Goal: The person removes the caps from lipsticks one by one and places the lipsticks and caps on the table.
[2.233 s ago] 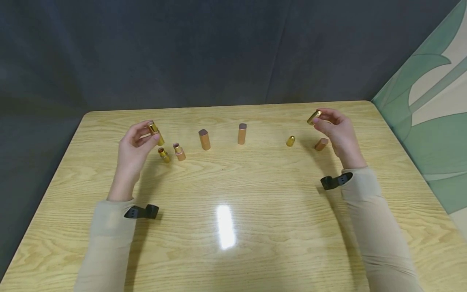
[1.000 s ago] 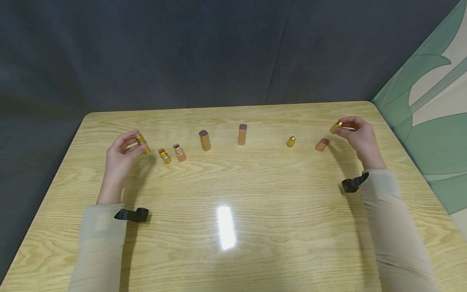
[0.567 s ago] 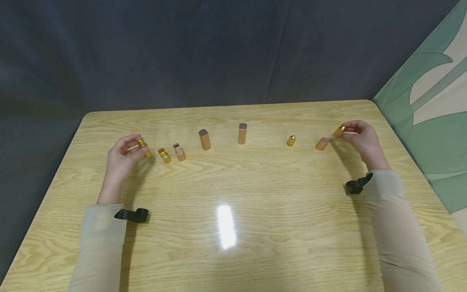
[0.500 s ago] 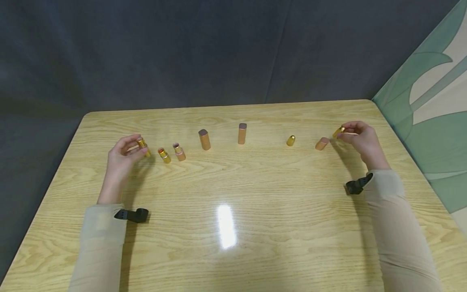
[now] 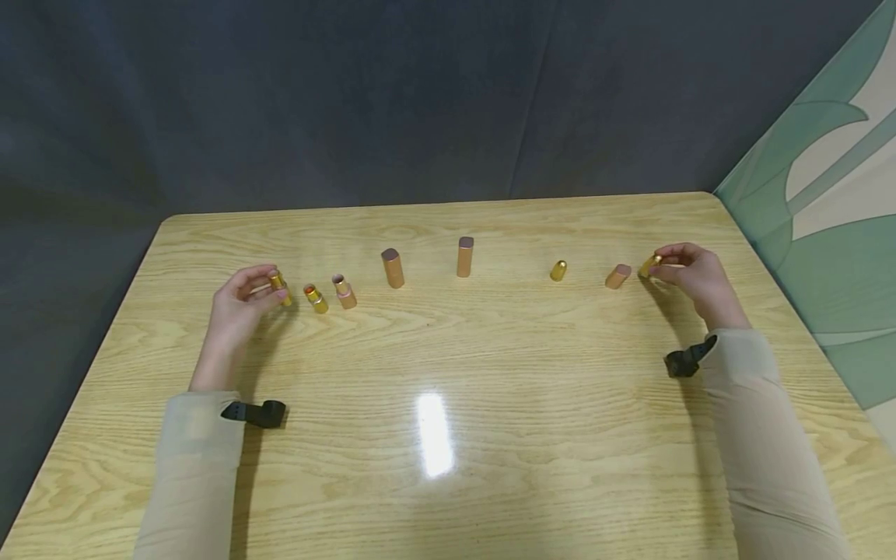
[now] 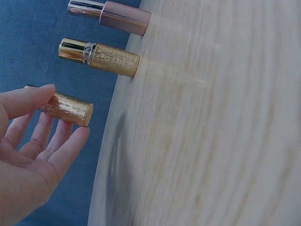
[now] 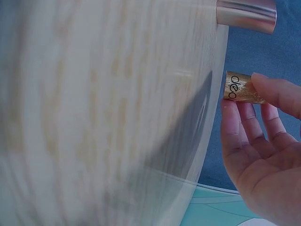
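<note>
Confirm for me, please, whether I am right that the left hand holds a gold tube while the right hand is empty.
The right hand is not empty: it holds a lettered gold cap, as the right wrist view shows; the left hand does hold a gold tube.

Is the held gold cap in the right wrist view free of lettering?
No, black lettering shows on the gold lipstick cap, near the end facing the table.
</note>
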`<action>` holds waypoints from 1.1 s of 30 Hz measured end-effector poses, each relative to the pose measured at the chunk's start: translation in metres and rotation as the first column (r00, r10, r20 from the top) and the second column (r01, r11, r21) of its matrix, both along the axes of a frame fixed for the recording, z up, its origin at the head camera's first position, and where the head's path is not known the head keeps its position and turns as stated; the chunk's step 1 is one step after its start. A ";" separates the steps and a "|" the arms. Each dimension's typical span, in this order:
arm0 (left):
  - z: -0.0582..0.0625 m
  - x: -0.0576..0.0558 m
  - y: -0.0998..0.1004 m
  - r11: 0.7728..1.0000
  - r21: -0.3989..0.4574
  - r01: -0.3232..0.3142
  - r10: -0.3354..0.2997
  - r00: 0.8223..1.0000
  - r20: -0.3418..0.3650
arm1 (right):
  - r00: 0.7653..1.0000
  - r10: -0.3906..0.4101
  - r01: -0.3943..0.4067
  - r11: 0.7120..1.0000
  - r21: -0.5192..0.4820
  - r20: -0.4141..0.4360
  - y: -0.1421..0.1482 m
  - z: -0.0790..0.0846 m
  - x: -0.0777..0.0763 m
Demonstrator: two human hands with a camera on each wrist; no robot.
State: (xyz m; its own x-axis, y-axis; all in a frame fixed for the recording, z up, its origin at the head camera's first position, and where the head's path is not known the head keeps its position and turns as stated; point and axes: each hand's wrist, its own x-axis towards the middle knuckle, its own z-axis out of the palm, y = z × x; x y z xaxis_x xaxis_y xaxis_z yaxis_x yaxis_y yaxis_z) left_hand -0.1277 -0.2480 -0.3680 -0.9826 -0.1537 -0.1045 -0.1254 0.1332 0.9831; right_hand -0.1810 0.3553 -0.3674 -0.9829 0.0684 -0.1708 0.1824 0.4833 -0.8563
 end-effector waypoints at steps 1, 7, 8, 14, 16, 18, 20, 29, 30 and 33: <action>0.000 0.000 0.000 1.000 -0.010 0.004 -0.004 1.000 0.002 | 1.000 0.000 0.000 1.000 0.002 0.004 0.000 0.000 0.000; -0.002 -0.001 -0.002 0.999 -0.049 0.012 -0.011 1.000 0.017 | 0.999 0.023 -0.024 0.999 0.021 0.035 0.000 0.002 0.001; -0.003 -0.001 -0.002 0.998 -0.054 0.014 -0.013 1.000 0.021 | 0.999 0.032 -0.033 0.999 0.029 0.041 0.000 0.002 0.001; -0.005 -0.002 -0.005 0.994 -0.109 0.031 -0.027 0.999 0.039 | 0.996 0.061 -0.064 0.997 0.042 0.071 0.001 0.002 0.000; -0.006 -0.003 -0.005 0.993 -0.113 0.039 -0.034 0.998 0.047 | 0.995 0.064 -0.068 0.997 0.044 0.076 0.001 0.002 0.000; -0.006 -0.003 -0.005 0.993 -0.110 0.049 -0.044 0.998 0.051 | 0.995 0.066 -0.070 0.996 0.048 0.080 0.001 0.001 0.000; -0.006 -0.002 -0.005 0.992 -0.113 0.058 -0.052 0.997 0.056 | 0.994 0.069 -0.074 0.996 0.052 0.089 0.001 0.001 0.000; -0.007 -0.001 -0.005 0.990 -0.116 0.081 -0.073 0.995 0.075 | 0.990 0.085 -0.090 0.995 0.040 0.113 0.002 0.001 0.000; -0.007 -0.001 -0.005 0.990 -0.116 0.083 -0.074 0.994 0.078 | 0.990 0.087 -0.092 0.995 0.043 0.115 0.002 0.001 0.000; -0.008 -0.001 -0.005 0.987 -0.134 0.092 -0.081 0.993 0.083 | 0.988 0.093 -0.100 0.994 0.046 0.127 0.003 0.002 0.000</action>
State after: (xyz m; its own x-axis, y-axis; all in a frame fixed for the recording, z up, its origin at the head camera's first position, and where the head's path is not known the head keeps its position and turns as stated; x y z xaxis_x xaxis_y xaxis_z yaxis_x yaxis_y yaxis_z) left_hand -0.1289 -0.2529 -0.3758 -0.9826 -0.0868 -0.1640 -0.1821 0.2799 0.9426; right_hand -0.1808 0.3579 -0.3658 -0.9568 -0.0139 -0.2906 0.2360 0.5468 -0.8033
